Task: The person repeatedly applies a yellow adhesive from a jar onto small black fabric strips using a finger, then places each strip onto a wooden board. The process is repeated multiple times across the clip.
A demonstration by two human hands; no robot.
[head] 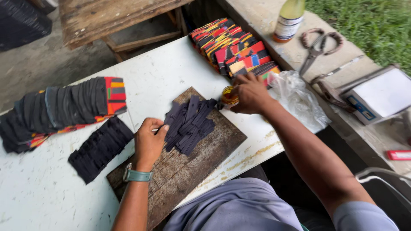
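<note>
Head view: you looked down on a white table (180,72) with a worn wooden board (201,158) at its near edge.
Left hand: your left hand (149,143) rested on the board, fingers curled narrow, pinning the pile of dark strips (189,125) at its 9 o'clock side.
Right hand: your right hand (250,94) closed around a small amber jar (229,96), just off the pile's 2 o'clock corner.
Around you: fanned dark pieces (55,109) at 10 o'clock, colourful patterned stacks (233,47) at 1 o'clock, a plastic bag (299,100) touching your right wrist.
Risk: that jar sat at the board's edge; a tilt could likely spill onto the strips. Your forearm could drag the bag too.
</note>
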